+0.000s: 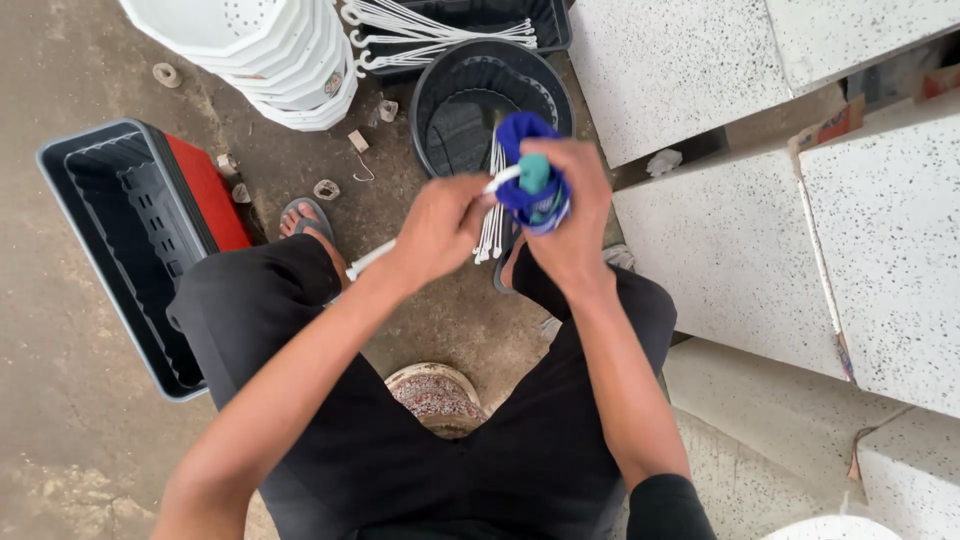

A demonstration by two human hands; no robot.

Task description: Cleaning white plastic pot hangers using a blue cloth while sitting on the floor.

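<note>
Seen from above, the person sits low with knees apart over a bare concrete floor [60, 330], both hands raised in front of the body. The left hand [437, 228] is closed in a pinch around a thin white plastic rod [372, 258], which slants down from the fingers toward the left knee. The right hand [573, 215] is curled shut around a blue cloth [527, 165] wrapped about a teal piece, and a bundle of white hanger wires [490, 225] hangs from that grip; how the rod meets the cloth is hidden by the fingers, though they seem to touch. Just beyond the hands a round black pot [460, 100] stands on the floor, and behind it a black tray [545, 25] holds more white hangers [440, 30]. A stack of white pots [270, 50] lies at the top left. A long rectangular planter, black inside with a red side [200, 185], sits at the person's left. Speckled white slabs [730, 250] fill the right side. A round patterned stool [436, 395] shows between the legs.
</note>
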